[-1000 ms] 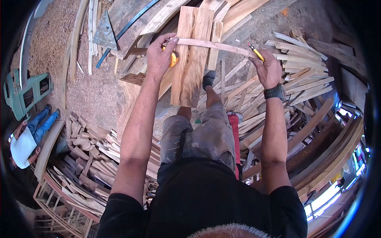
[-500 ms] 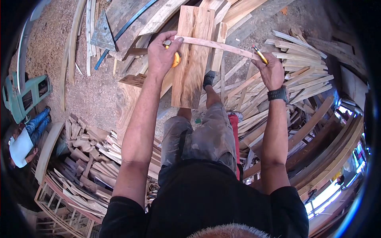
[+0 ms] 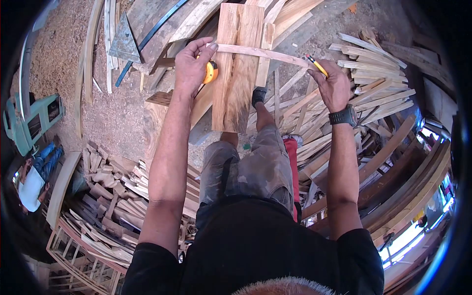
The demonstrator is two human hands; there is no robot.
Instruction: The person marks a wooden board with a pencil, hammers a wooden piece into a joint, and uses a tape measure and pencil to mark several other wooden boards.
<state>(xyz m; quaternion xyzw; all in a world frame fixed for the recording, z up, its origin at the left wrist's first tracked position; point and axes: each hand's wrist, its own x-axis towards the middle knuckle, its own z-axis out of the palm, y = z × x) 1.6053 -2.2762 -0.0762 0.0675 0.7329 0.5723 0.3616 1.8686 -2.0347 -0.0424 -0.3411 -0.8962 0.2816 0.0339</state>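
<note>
A thin, gently curved wooden strip [image 3: 263, 52] stretches between my two hands, across a thick wooden board [image 3: 237, 88] with a dark crack along its grain. My left hand [image 3: 191, 66] is closed, its thumb and fingers pinching the strip's left end. Against that same palm sits a yellow tape measure [image 3: 211, 72], partly hidden by the hand. At the strip's other end, my right hand [image 3: 333, 86] is closed on it and also grips a yellow pencil [image 3: 318, 66], which points up and left.
Cut wooden slats [image 3: 373, 73] are heaped at the right, and offcuts [image 3: 110, 189] pile up at the lower left. A metal triangular plate [image 3: 125, 42] and a blue bar [image 3: 160, 22] lie at the upper left. Another person [image 3: 32, 184] is at the far left, near a green frame [image 3: 37, 123].
Both hands, with the strip, tape measure and pencil, have shifted slightly left. More of the tape measure shows now, and the pencil is tilted more to the left.
</note>
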